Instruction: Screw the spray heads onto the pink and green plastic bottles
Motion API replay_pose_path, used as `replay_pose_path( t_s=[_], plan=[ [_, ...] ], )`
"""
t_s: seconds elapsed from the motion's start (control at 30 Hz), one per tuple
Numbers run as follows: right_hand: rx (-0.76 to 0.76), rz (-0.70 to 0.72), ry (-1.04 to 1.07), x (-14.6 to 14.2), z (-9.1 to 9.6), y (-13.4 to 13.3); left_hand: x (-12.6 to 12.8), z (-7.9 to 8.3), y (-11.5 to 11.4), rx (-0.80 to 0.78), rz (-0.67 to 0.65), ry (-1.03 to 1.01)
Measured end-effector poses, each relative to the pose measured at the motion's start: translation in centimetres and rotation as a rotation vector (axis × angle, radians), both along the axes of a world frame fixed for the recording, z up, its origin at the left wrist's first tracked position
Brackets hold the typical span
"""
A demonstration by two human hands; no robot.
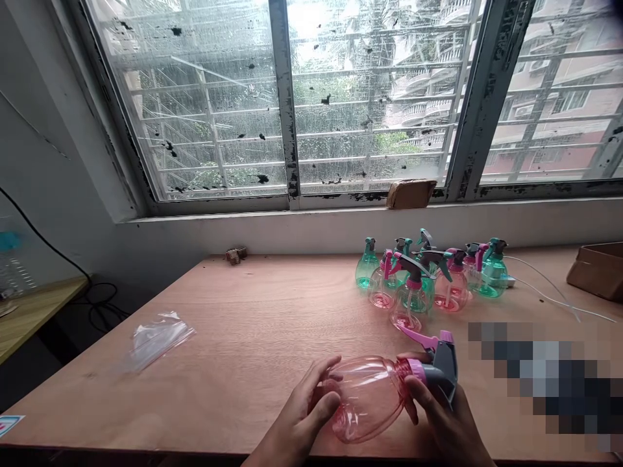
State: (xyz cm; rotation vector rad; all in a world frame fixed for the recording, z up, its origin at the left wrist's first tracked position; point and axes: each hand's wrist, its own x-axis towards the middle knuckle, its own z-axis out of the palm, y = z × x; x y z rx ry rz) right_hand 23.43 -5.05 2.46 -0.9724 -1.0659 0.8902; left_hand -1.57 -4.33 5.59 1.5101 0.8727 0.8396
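A clear pink spray bottle (367,395) lies on its side between my two hands, just over the near part of the table. My left hand (311,408) cups its rounded base, with the thumb and fingers against the plastic. Around the neck and the grey-and-pink spray head (440,366), my right hand (438,412) is closed, its thumb near the pink collar. The trigger points away from me. Behind it stands a cluster of pink and green spray bottles, the nearest a pink bottle (406,311) standing upright.
A clear plastic bag (158,338) lies on the wooden table (233,383) at the left. At the right are a brown box (596,271), a white cable (559,299) and a blurred-out patch. A brown block (411,194) rests on the windowsill.
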Motion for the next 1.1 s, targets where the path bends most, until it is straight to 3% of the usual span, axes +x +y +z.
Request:
replay_pose_path(
  t_s=[0.5, 0.97, 1.1],
  plan=[
    [0.024, 0.028, -0.105, 1.2, -1.9, 1.4, 0.1, -0.3, -0.2, 0.076, 0.023, 0.038],
    [-0.034, 0.072, -0.107, 0.7, -1.5, 1.4, 0.3, -0.6, 0.2, -0.022, 0.11, -0.057],
    [-0.054, 0.092, -0.108, 0.4, -0.8, 1.3, 0.5, -0.3, -0.2, 0.035, 0.111, -0.097]
  ],
)
